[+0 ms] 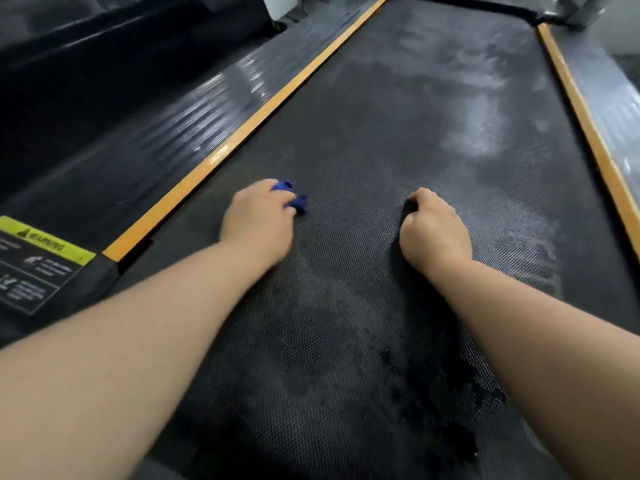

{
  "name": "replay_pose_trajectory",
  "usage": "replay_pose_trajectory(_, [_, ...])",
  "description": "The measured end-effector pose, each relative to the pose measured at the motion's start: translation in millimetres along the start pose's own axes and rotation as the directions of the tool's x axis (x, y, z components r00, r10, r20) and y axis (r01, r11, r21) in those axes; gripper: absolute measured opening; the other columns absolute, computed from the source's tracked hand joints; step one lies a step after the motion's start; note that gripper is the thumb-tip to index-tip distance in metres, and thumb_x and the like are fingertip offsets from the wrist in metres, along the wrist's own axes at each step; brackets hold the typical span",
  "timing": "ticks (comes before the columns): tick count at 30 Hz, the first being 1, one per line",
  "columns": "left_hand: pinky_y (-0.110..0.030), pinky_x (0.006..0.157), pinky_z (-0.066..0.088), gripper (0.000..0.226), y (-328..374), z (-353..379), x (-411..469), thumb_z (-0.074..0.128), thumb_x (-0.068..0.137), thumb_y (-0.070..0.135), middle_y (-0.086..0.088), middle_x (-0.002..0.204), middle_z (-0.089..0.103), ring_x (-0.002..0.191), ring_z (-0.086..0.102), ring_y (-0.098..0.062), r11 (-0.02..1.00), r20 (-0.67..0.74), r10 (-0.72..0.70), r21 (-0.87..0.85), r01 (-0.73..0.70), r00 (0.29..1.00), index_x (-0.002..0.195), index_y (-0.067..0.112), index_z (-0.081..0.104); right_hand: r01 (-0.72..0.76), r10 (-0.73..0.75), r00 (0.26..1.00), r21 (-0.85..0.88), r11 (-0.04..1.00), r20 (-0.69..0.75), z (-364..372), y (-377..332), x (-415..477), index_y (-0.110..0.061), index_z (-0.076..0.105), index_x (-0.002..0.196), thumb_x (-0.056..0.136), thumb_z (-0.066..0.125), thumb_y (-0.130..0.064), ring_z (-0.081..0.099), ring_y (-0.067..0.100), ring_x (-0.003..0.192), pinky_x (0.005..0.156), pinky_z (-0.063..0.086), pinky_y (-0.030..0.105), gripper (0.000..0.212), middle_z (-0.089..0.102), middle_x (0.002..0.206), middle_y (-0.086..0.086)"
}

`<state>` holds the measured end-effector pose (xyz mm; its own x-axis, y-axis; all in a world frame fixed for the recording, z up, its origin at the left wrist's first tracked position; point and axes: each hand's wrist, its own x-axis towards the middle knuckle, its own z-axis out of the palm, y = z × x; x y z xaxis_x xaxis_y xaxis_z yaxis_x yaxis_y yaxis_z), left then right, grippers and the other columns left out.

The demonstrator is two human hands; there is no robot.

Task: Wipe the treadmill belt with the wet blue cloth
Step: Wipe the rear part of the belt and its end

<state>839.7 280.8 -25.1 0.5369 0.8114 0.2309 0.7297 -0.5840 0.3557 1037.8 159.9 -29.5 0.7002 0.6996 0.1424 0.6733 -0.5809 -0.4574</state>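
Dim indoor light from the far end glares pale on the treadmill belt (467, 109) and left side rail (194, 116). Both forearms blur slightly; wide-angle distortion bends the edges.

Bunched blue cloth (290, 199) (dark) — on textured belt (398, 133)

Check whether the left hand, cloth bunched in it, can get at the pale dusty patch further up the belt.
Probably yes. The left hand grips the blue cloth on the belt, and nothing lies between it and the pale patch; the right hand sits off to the side.
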Motion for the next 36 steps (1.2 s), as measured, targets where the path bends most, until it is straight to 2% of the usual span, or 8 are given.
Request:
replay_pose_trajectory(5, [-0.021,0.108,0.021,0.035,38,2,-39,0.047,0.098,0.036,0.011,0.148,0.039,0.134,0.037,-0.013,0.839,0.21,0.545,-0.145,-0.525,0.812,0.131,0.033,0.056,0.008,-0.008,1.0,-0.026,1.0,0.002,0,-1,0,-0.015,0.054,0.112,0.086,0.037,-0.011,0.047,0.027,0.107,0.08,0.03,0.031,0.032,0.056,0.115,0.005])
replay_pose_trajectory(12, [-0.032,0.105,0.031,0.033,-38,-21,-2,0.049,0.097,0.034,0.006,0.146,0.042,0.128,0.044,-0.024,0.998,0.124,0.043,0.038,-0.048,0.991,0.129,0.031,0.058,0.059,-0.062,0.998,-0.083,0.995,-0.032,-2,-5,-6,-0.012,0.058,0.108,0.085,0.036,-0.008,0.048,0.026,0.104,0.077,0.031,0.03,0.032,0.058,0.11,0.007])
replay_pose_trajectory(14, [-0.027,0.102,0.029,0.031,-7,-14,-18,0.049,0.097,0.033,0.001,0.141,0.049,0.124,0.048,-0.027,0.988,0.097,0.152,-0.031,-0.15,0.984,0.123,0.025,0.064,0.113,-0.112,0.994,-0.133,0.985,0.02,-3,-10,-7,-0.014,0.057,0.116,0.088,0.035,-0.008,0.047,0.026,0.108,0.078,0.031,0.031,0.036,0.058,0.114,0.006])
replay_pose_trajectory(17, [-0.026,0.111,0.021,0.035,40,0,-49,0.049,0.098,0.034,0.003,0.147,0.042,0.133,0.039,-0.024,0.863,0.22,0.506,-0.137,-0.487,0.834,0.13,0.026,0.059,0.18,-0.164,0.981,-0.183,0.967,0.1,-6,-14,-5,-0.018,0.051,0.128,0.091,0.036,-0.008,0.045,0.028,0.118,0.091,0.036,0.034,0.042,0.054,0.126,0.005])
replay_pose_trajectory(19, [-0.033,0.112,0.027,0.038,34,-5,-46,0.046,0.098,0.037,0.011,0.152,0.032,0.137,0.032,-0.018,0.82,0.284,0.569,-0.139,-0.555,0.771,0.136,0.033,0.05,0.204,-0.178,0.973,-0.181,0.962,0.149,-9,-14,-5,-0.018,0.047,0.133,0.094,0.034,-0.01,0.041,0.026,0.124,0.099,0.033,0.035,0.043,0.05,0.133,0.005])
replay_pose_trajectory(25, [-0.034,0.106,0.033,0.037,-44,-28,-19,0.043,0.098,0.039,0.006,0.148,0.039,0.131,0.041,-0.025,0.991,0.163,0.107,0.061,-0.118,0.981,0.131,0.031,0.056,0.2,-0.158,0.968,-0.223,0.954,0.196,1,-11,-11,-0.018,0.036,0.142,0.099,0.03,-0.028,0.02,0.024,0.142,0.115,0.014,0.046,0.045,0.031,0.151,0.005])
replay_pose_trajectory(31, [-0.028,0.114,0.014,0.043,43,-2,-53,0.036,0.101,0.041,0.007,0.156,0.025,0.14,0.026,-0.019,0.865,0.304,0.482,-0.019,-0.501,0.822,0.142,0.032,0.041,0.171,-0.144,0.98,-0.212,0.962,0.139,9,-9,-14,-0.021,0.035,0.144,0.099,0.029,-0.028,0.016,0.021,0.145,0.117,0.011,0.044,0.046,0.025,0.155,0.002])
replay_pose_trajectory(36, [-0.033,0.105,0.033,0.04,-24,-21,-17,0.045,0.098,0.038,0.012,0.153,0.03,0.135,0.035,-0.018,0.95,0.279,0.303,-0.009,-0.313,0.911,0.138,0.038,0.046,0.171,-0.143,0.978,-0.189,0.967,0.154,7,-8,-16,-0.022,0.032,0.146,0.099,0.027,-0.03,0.012,0.018,0.146,0.118,0.007,0.04,0.048,0.021,0.157,0.0])
